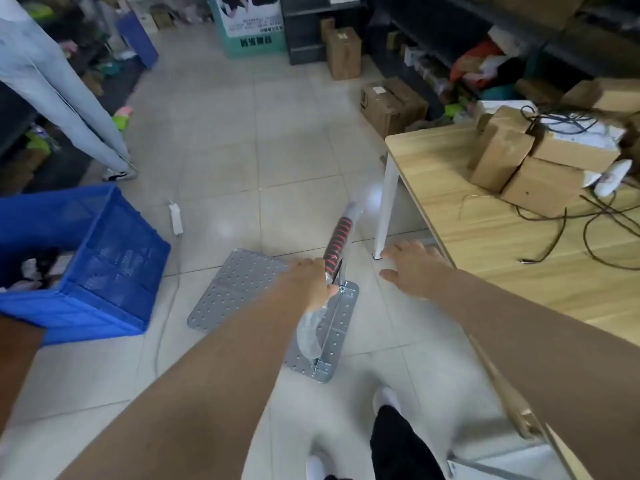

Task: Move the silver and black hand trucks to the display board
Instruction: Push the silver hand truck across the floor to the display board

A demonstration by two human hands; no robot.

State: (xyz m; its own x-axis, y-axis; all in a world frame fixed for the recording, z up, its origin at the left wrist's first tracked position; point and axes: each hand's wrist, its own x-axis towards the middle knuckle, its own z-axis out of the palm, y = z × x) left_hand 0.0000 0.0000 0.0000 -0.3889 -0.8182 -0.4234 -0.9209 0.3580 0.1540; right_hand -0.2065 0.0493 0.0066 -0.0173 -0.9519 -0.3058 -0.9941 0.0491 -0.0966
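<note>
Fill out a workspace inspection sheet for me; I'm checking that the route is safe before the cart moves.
Surface: pale tiled floor, glare patches.
Job's things: silver hand truck flat on the floor, its red-and-black handle raised; no black one seen.
Clutter: blue crate left; cardboard boxes on the wooden table.
Grippers: left hand closed on the handle; right hand open, empty.
Cables: power strip and cord on the floor; dark cables on the table.
Surroundings: shelving; a bystander's legs at left.
</note>
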